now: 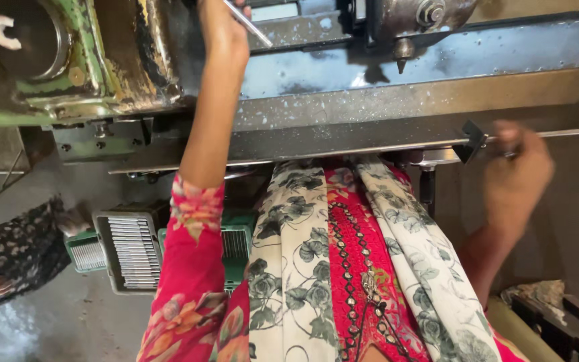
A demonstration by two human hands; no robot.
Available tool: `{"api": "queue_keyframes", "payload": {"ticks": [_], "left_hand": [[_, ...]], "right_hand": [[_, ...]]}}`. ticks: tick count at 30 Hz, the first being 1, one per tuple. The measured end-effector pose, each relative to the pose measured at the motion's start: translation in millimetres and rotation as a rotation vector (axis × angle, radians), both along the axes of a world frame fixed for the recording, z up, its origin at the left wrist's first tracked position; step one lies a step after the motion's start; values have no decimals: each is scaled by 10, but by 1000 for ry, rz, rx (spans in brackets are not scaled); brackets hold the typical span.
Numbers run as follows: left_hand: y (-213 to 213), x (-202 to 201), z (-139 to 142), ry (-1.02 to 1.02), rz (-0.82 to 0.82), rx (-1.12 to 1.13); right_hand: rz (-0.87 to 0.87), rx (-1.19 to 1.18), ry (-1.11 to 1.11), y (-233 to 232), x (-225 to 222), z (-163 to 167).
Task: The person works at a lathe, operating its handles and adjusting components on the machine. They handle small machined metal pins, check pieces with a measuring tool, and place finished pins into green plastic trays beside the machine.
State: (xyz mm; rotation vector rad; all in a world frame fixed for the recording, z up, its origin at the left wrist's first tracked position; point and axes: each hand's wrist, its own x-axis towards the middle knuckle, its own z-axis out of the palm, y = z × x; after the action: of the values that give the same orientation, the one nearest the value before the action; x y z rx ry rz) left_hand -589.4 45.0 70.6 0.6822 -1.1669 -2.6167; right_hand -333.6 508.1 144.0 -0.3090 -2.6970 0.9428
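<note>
My left hand (221,30) is raised to the upper part of a worn green and grey machine (108,74) and holds a thin metal rod (249,25) that slants down to the right. My right hand (517,171) is blurred and closed around the end of a long horizontal steel bar (343,144) at the machine's front edge, beside a small black clamp (472,141). A pointed metal tip (402,64) hangs from the machine head above the steel bed (437,57). My red floral sleeve and cream floral scarf fill the lower middle.
Below the machine stand a grey tray of thin metal pieces (132,251) and green crates (236,245). Another person's patterned clothing and foot (8,255) show at the left on the concrete floor. Dark boxes (564,322) sit at the lower right.
</note>
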Motion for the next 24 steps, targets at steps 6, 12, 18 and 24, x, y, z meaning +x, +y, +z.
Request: {"api": "queue_keyframes", "payload": {"ticks": [6,12,18,24], "left_hand": [[-235,1128,585,245,9,-24],[-113,2017,700,347,-10,155],[134,2672,852,499,-171,263],[247,3296,1121,598,-289,333]], "right_hand": [[29,251,-21,-539,136,-17],[46,-254,56,-822,239,186],[706,-797,8,-1862,597,605],[1010,-217,247,-2453,926,796]]}}
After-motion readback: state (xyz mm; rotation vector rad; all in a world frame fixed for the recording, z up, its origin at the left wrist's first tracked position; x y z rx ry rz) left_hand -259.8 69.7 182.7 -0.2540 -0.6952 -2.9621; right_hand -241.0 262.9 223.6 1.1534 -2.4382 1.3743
